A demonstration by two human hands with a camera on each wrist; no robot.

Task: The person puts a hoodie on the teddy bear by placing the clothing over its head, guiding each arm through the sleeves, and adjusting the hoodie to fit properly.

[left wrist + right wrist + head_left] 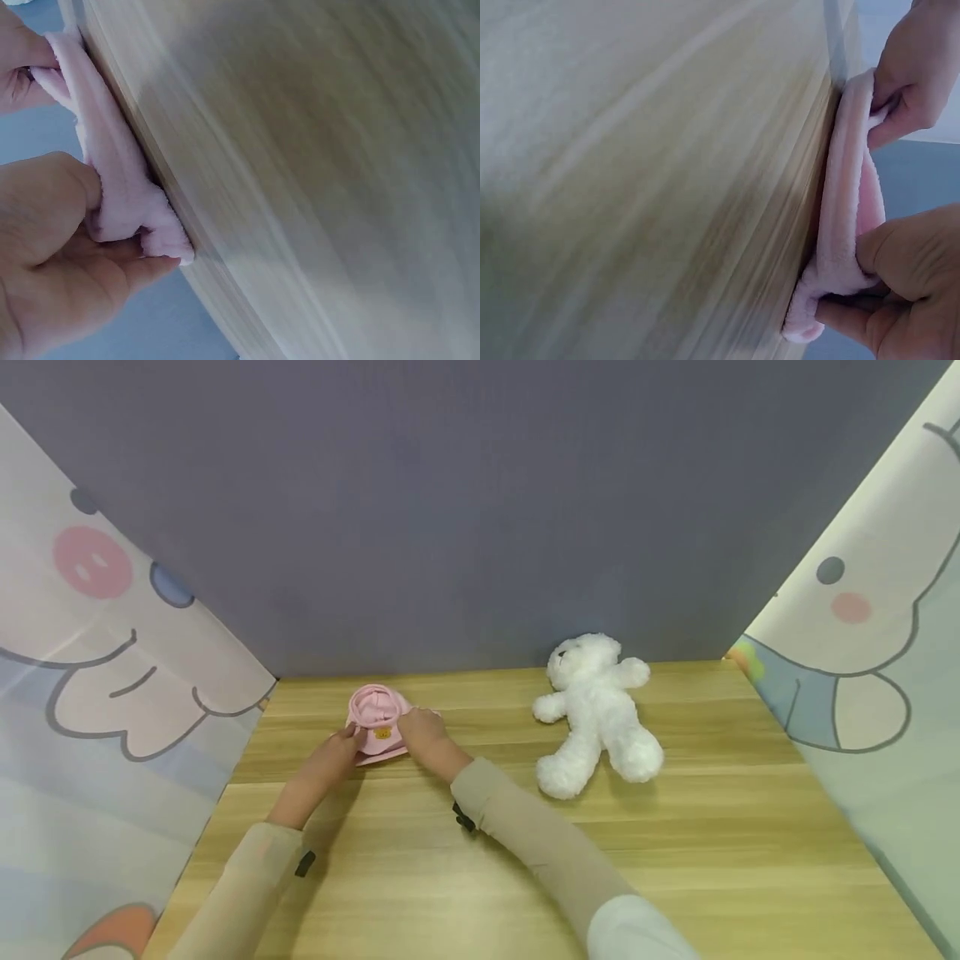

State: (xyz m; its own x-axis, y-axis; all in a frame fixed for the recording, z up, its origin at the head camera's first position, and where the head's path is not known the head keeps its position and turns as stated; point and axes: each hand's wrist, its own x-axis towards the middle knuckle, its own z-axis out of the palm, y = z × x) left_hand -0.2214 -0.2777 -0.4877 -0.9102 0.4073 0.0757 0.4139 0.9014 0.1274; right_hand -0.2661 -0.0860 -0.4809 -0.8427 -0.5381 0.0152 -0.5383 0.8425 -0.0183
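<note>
A small pink piece of fleecy doll clothing (pixel 375 745) lies at the back left of the wooden table, with a round collar-like opening and a yellow patch on its front. My left hand (pixel 330 767) pinches its left side between thumb and fingers. On the opposite side, my right hand (pixel 429 742) grips the cloth the same way. Both wrist views show the soft pink cloth (pixel 116 161) stretched between the two hands, its lower edge on or just above the tabletop. The left fingertips (pixel 161 268) reach under the fabric. Part of the garment is hidden behind the hands.
A white plush bear (pixel 600 710) lies on its back to the right, head toward the grey back panel (pixel 480 527). Curtains with cartoon prints (pixel 112 635) hang on both sides. The wooden tabletop (pixel 420 885) stretches toward me under the forearms.
</note>
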